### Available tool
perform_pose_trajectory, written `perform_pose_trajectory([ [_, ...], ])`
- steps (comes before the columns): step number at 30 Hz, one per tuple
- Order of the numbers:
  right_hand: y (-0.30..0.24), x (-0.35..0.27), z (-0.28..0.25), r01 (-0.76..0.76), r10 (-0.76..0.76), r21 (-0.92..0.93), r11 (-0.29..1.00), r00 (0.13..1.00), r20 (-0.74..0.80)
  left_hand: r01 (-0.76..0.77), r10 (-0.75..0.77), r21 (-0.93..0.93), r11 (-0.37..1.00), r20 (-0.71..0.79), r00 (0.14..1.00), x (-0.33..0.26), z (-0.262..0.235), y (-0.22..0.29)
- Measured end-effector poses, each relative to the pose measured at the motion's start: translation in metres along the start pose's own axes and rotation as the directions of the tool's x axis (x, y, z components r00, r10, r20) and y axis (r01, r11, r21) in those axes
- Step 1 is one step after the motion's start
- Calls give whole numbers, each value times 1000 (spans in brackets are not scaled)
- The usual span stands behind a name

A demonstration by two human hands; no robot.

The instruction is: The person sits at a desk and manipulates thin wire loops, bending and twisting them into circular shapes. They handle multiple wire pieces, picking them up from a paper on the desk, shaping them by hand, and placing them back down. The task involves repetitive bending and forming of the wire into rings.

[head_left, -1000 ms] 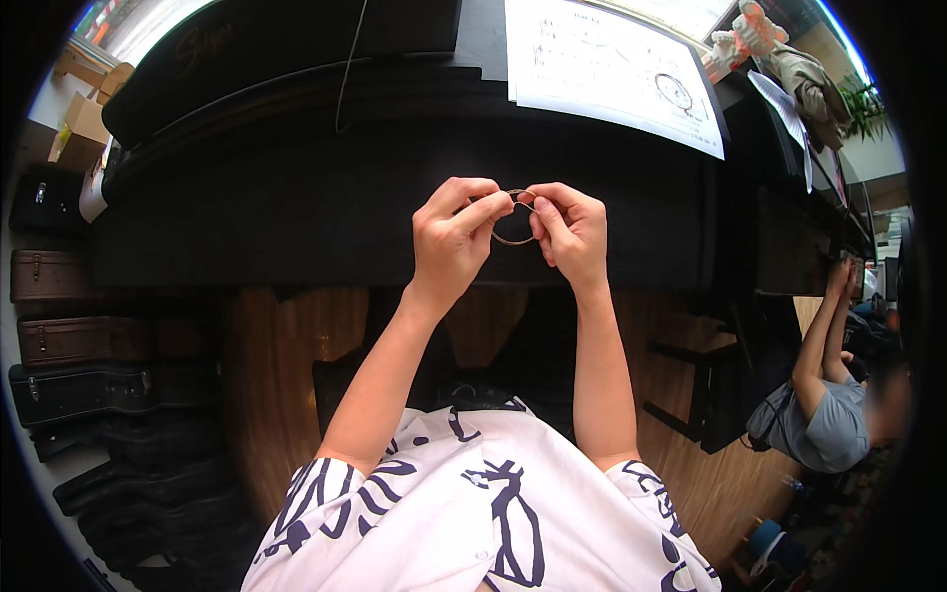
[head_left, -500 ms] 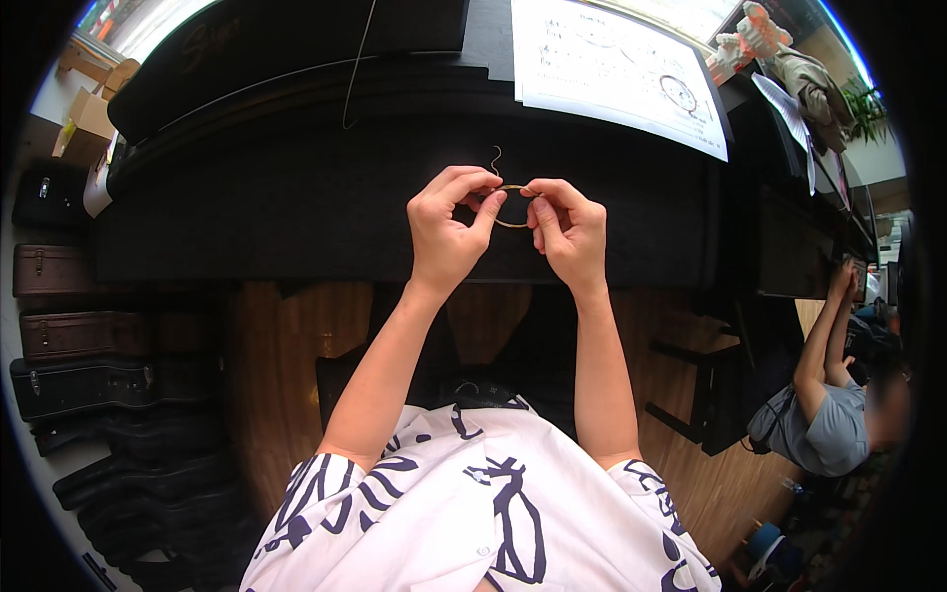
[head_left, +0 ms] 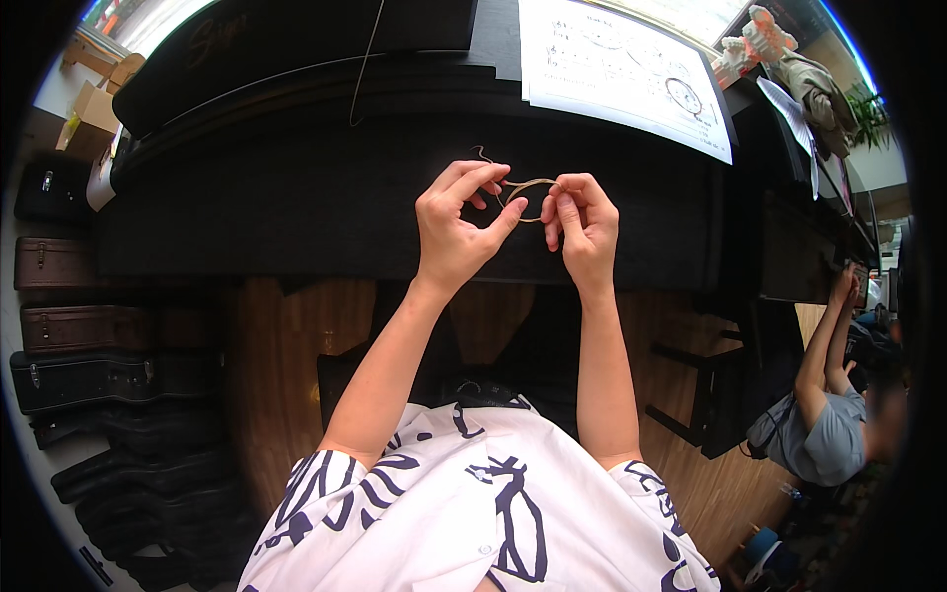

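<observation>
Coiled wire [head_left: 538, 182], thin and pale gold, is up between both hands, over the dark desk [head_left: 296, 217]. Its strands lie loosely in a ring, and a loose end [head_left: 480, 153] curls out beyond the fingers [head_left: 481, 176] of the left hand [head_left: 452, 219]. That hand is partly open, its thumb well apart from the forefinger; the strands pass by its fingertips, but whether they are pinched there I cannot tell. The right hand [head_left: 590, 235] has thumb and fingers closed together on the right side of the ring.

The wire looks very light, so weight should matter little. It is probably springy rather than soft, apt to spread its turns if let go, and likely smooth enough to slide between fingertips. A sharp bend could kink it, though it seems unlikely to snap. The surest hold is a gentle pinch across all the bundled strands, as at the right side, with a second on the opposite rim; the loose end would give poor control.

Beyond the hands lie printed white sheets [head_left: 621, 94]. Further off, at the right, a co-worker in a grey shirt [head_left: 824, 434] reaches both arms forward.
</observation>
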State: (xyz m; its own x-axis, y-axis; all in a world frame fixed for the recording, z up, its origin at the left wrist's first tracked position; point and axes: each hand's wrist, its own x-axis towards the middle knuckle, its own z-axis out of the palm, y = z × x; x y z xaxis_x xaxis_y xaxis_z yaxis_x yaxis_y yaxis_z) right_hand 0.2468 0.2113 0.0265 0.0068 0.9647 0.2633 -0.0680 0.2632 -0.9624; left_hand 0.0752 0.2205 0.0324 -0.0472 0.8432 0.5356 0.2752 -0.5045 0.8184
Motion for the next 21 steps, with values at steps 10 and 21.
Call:
perform_pose_trajectory([
  [10, -1, 2, -5, -26, 31, 169, 985, 999, -27, -44, 45, -9, 999, 88, 995, -3, 2, -4],
  [21, 0, 1, -7, 13, -14, 65, 998, 1000, 12, 183, -180, -130, 975, 30, 983, -7, 0, 2],
])
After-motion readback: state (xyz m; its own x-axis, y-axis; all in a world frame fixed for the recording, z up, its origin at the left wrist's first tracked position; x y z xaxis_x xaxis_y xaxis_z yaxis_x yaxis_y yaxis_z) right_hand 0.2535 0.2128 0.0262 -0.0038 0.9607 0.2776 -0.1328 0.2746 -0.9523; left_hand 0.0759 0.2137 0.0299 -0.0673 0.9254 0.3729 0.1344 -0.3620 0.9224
